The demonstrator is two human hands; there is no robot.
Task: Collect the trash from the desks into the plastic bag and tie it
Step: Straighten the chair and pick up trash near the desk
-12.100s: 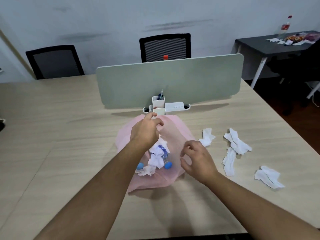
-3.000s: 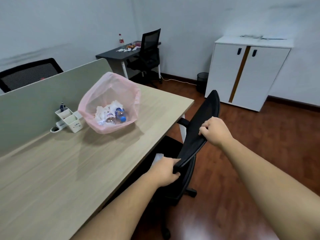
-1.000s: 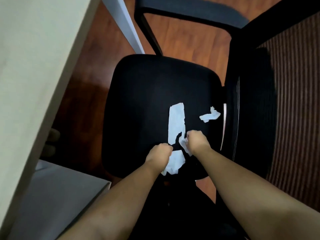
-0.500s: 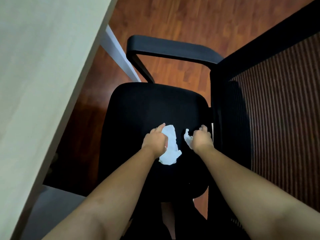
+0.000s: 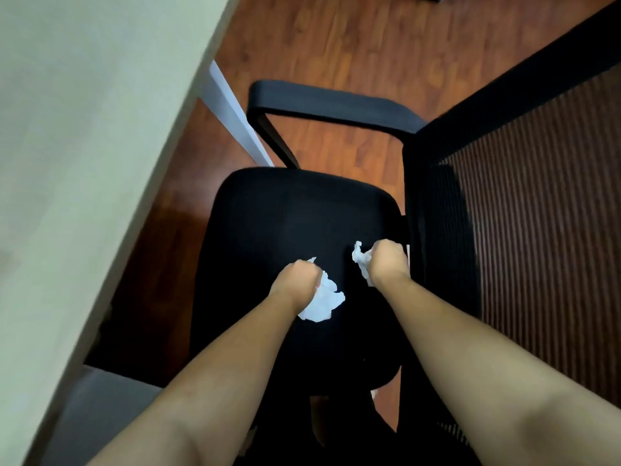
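Note:
I look straight down at a black office chair seat (image 5: 295, 213). My left hand (image 5: 297, 280) is closed on a crumpled white tissue (image 5: 324, 301) that bulges out below its fingers, just above the seat. My right hand (image 5: 386, 260) is closed on a smaller scrunched white tissue (image 5: 361, 262), close to the chair's mesh backrest (image 5: 524, 213). No loose tissue shows on the seat. The pink plastic bag is out of view.
The light wooden desk (image 5: 74, 163) fills the left side, its white leg (image 5: 235, 119) slanting down beside the chair. A black armrest (image 5: 336, 105) crosses above the seat. Red-brown wood floor (image 5: 353, 38) lies beyond. A grey cabinet top (image 5: 90, 415) sits under the desk.
Both hands have closed fully into fists around the tissues. The long strip and small scrap that lay on the seat a second ago are now gathered into my hands.

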